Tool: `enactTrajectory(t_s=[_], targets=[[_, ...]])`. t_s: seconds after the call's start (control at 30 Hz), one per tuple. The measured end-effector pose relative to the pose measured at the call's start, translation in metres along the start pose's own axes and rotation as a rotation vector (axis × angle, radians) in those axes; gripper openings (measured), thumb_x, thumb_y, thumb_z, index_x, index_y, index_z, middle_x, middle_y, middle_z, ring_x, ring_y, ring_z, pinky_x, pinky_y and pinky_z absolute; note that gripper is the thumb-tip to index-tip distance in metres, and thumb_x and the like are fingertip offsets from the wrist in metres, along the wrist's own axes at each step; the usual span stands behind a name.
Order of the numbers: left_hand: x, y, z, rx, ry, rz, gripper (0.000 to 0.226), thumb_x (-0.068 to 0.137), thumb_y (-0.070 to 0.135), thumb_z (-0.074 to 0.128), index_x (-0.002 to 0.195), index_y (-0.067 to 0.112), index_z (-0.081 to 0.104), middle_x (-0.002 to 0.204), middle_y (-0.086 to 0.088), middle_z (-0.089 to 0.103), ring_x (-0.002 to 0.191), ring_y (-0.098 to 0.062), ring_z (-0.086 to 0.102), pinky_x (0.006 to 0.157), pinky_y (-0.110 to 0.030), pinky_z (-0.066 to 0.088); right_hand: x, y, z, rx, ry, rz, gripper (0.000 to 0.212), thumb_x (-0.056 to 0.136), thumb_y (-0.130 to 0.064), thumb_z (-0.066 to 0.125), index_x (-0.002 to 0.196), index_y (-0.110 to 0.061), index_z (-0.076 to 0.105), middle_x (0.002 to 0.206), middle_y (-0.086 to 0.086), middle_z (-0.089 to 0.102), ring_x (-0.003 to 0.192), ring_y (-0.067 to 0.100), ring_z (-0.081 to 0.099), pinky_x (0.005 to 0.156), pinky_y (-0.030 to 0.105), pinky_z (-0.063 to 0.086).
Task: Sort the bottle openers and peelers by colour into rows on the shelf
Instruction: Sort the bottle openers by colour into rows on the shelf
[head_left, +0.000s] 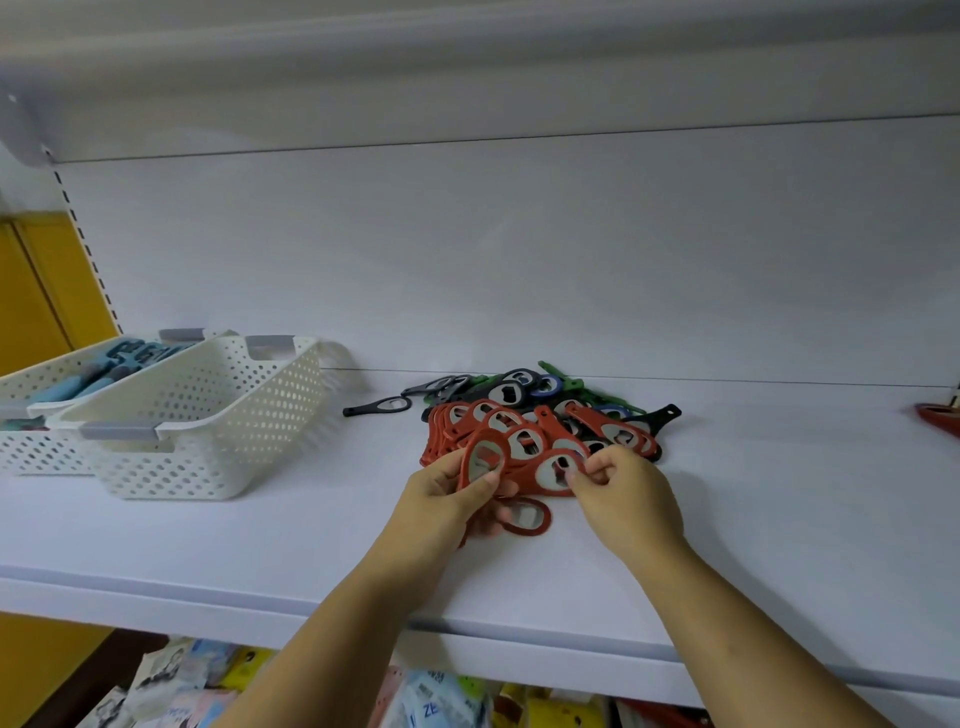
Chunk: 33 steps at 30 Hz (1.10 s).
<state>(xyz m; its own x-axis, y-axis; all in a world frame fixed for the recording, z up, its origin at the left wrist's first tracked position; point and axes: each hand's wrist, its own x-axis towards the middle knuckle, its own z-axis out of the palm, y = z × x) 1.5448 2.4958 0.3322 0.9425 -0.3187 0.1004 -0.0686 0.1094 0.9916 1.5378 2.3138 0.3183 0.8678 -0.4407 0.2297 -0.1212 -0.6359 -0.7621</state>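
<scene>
A heap of bottle openers (540, 415) lies on the white shelf (260, 540): red ones in front, with black, green and blue ones behind. My left hand (441, 499) grips a small stack of red openers (485, 462) fanned upright. My right hand (623, 493) pinches the edge of another red opener (550, 473) just right of that stack. One red opener (527, 517) lies flat on the shelf beneath my hands. A black opener (379, 405) lies apart at the left of the heap.
Two white perforated baskets (208, 415) stand at the left; the far one holds light blue peelers (98, 374). A red object (937, 418) shows at the right edge. Packaged goods (208, 686) fill the shelf below.
</scene>
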Motion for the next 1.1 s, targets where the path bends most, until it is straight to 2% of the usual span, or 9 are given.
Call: enactTrajectory(t_s=[0.17, 0.23, 0.3, 0.4, 0.57, 0.7, 0.83, 0.97, 1.1], targets=[[0.004, -0.004, -0.002, -0.156, 0.065, -0.044, 0.019, 0.095, 0.003, 0.051, 0.106, 0.008, 0.065, 0.092, -0.017, 0.071, 0.084, -0.027, 0.071, 0.071, -0.028, 0.058, 0.005, 0.004, -0.009, 0.562, 0.151, 0.138, 0.003, 0.09, -0.016, 0.062, 0.088, -0.014, 0.06, 0.077, 0.004, 0.064, 0.067, 0.019, 0.062, 0.07, 0.038, 0.056], [0.006, -0.004, -0.001, -0.149, 0.076, -0.053, 0.019, 0.095, 0.004, 0.05, 0.108, 0.009, 0.064, 0.092, -0.017, 0.072, 0.088, -0.029, 0.071, 0.072, -0.03, 0.058, 0.002, 0.001, -0.015, 0.786, 0.134, 0.193, 0.004, 0.091, -0.008, 0.06, 0.09, -0.011, 0.061, 0.073, 0.005, 0.062, 0.059, 0.013, 0.056, 0.062, 0.029, 0.054], [0.005, -0.003, 0.001, -0.111, 0.044, -0.057, 0.02, 0.096, 0.006, 0.05, 0.109, 0.01, 0.064, 0.096, -0.015, 0.072, 0.089, -0.028, 0.071, 0.071, -0.029, 0.058, -0.002, -0.003, -0.018, 0.863, 0.031, 0.164, 0.012, 0.09, -0.003, 0.06, 0.087, -0.014, 0.063, 0.072, 0.005, 0.063, 0.055, 0.01, 0.054, 0.054, 0.022, 0.05], [0.003, -0.003, 0.003, 0.044, -0.044, -0.064, 0.02, 0.098, 0.017, 0.048, 0.11, 0.013, 0.064, 0.096, -0.01, 0.074, 0.083, -0.024, 0.072, 0.069, -0.031, 0.057, -0.011, -0.011, -0.012, 0.766, -0.16, 0.039, 0.01, 0.088, 0.0, 0.061, 0.087, -0.01, 0.063, 0.068, 0.006, 0.065, 0.05, 0.006, 0.056, 0.048, 0.018, 0.049], [-0.002, 0.002, 0.003, 0.203, -0.166, -0.018, 0.024, 0.096, 0.031, 0.05, 0.104, 0.014, 0.065, 0.079, -0.01, 0.071, 0.062, -0.021, 0.065, 0.054, -0.028, 0.051, -0.014, -0.015, -0.004, 0.635, -0.231, -0.043, 0.004, 0.085, -0.003, 0.066, 0.086, -0.006, 0.063, 0.065, 0.006, 0.067, 0.05, 0.007, 0.063, 0.047, 0.018, 0.05], [-0.002, 0.003, 0.002, 0.294, -0.2, 0.014, 0.015, 0.089, 0.016, 0.064, 0.103, 0.016, 0.065, 0.06, 0.006, 0.059, 0.052, -0.009, 0.05, 0.048, -0.02, 0.041, -0.013, -0.013, 0.0, 0.464, -0.24, -0.104, 0.007, 0.085, -0.016, 0.068, 0.078, -0.016, 0.067, 0.061, -0.005, 0.065, 0.051, 0.0, 0.059, 0.047, 0.018, 0.046], [0.003, 0.0, -0.003, 0.18, -0.108, -0.042, 0.015, 0.092, 0.01, 0.058, 0.102, 0.019, 0.063, 0.066, -0.004, 0.057, 0.052, -0.011, 0.046, 0.046, -0.023, 0.035, 0.013, -0.005, -0.008, 0.199, -0.103, -0.153, 0.007, 0.087, -0.023, 0.066, 0.08, -0.022, 0.068, 0.075, -0.012, 0.066, 0.072, 0.003, 0.063, 0.066, 0.02, 0.051], [0.004, 0.002, -0.002, 0.057, -0.056, -0.069, 0.015, 0.097, 0.016, 0.051, 0.111, 0.016, 0.057, 0.094, -0.014, 0.07, 0.052, -0.014, 0.049, 0.044, -0.021, 0.037, 0.039, -0.001, -0.01, -0.121, -0.002, -0.172, 0.01, 0.09, -0.029, 0.061, 0.089, -0.022, 0.067, 0.085, -0.011, 0.065, 0.067, 0.003, 0.059, 0.061, 0.024, 0.05], [0.002, 0.003, -0.003, 0.041, -0.064, -0.053, 0.01, 0.097, 0.016, 0.049, 0.106, 0.014, 0.055, 0.08, -0.01, 0.065, 0.048, -0.012, 0.041, 0.043, -0.022, 0.031, 0.036, -0.004, 0.008, -0.262, 0.041, -0.286, 0.029, 0.088, -0.049, 0.057, 0.091, -0.023, 0.069, 0.096, -0.01, 0.055, 0.076, 0.01, 0.057, 0.061, 0.025, 0.048]])
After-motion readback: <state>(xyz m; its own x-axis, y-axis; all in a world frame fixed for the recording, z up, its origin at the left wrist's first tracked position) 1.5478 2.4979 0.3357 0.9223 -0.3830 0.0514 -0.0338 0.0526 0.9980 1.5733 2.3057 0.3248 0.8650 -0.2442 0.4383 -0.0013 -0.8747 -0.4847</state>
